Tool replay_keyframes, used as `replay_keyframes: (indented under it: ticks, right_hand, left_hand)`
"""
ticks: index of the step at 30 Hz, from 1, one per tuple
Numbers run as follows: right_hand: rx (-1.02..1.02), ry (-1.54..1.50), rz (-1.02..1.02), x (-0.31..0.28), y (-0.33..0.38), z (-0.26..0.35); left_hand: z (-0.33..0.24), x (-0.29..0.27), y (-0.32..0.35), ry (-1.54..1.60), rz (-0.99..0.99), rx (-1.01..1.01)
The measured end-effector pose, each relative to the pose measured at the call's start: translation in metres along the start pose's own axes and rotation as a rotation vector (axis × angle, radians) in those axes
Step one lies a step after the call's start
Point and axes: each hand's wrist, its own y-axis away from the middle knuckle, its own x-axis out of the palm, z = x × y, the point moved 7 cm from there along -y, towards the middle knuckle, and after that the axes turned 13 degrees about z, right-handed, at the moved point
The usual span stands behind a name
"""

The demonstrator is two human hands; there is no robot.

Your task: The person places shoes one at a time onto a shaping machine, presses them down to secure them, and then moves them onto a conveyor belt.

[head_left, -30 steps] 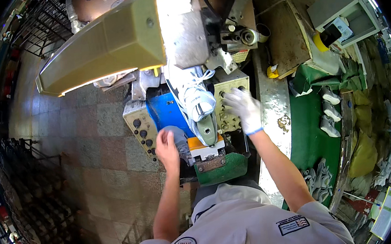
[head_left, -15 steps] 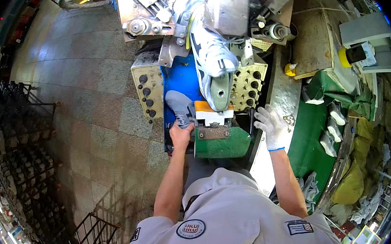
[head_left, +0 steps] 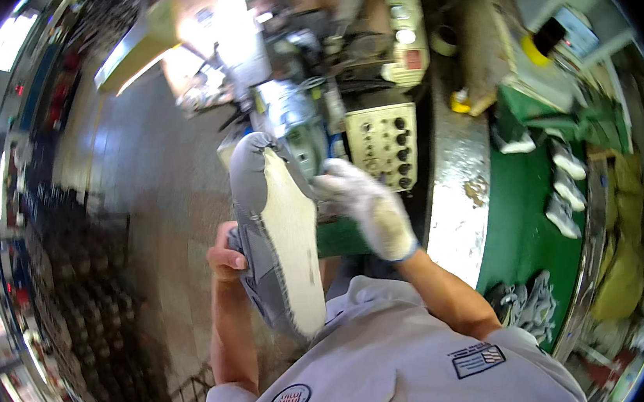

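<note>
My bare left hand point(head_left: 227, 254) grips the side of a grey shoe upper point(head_left: 249, 181), its cream underside facing up and its rounded toe pointing away from me. My right hand point(head_left: 370, 208), in a white glove with a soiled palm area, is right of the toe. Motion blurs its fingers, and whether they touch the upper I cannot tell. Just beyond both hands stands the machine with metal arms point(head_left: 243, 44). A pale shoe on a grey-green last point(head_left: 300, 144) sits in it, partly hidden behind the upper.
A beige control panel point(head_left: 383, 147) with black knobs stands right of the machine. Farther right, a green conveyor belt point(head_left: 489, 223) carries several grey shoes point(head_left: 563, 215). A metal ledge point(head_left: 459, 194) runs between them. Dark racks point(head_left: 83, 281) line the left side of the tiled floor point(head_left: 151, 180).
My left hand has lifted the grey upper nearer to me, underside now up. My gloved right hand has come left from beside the machine toward it. The view has shifted.
</note>
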Motion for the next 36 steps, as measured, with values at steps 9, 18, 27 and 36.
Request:
replay_keyframes:
  ticks: [9,18,27,36]
  right_hand:
    - [-0.043,-0.67,-0.428,-0.178,0.114,0.074]
    - [1.169,0.762,-1.0,-0.479,0.418,0.15]
    - [0.447,0.38,-1.819,-0.732,0.575,0.16]
    - [0.291,0.255,-2.194,-0.793,0.589,0.201]
  left_hand:
    - [-0.009,0.034,-0.073,-1.278,-0.779,0.219]
    - [0.037,-0.018,-0.177,-1.313,-0.661,0.016]
    - [0.076,0.041,-0.234,-1.536,-0.526,-0.103]
    - [0.14,0.105,-0.276,-1.521,-0.413,-0.131]
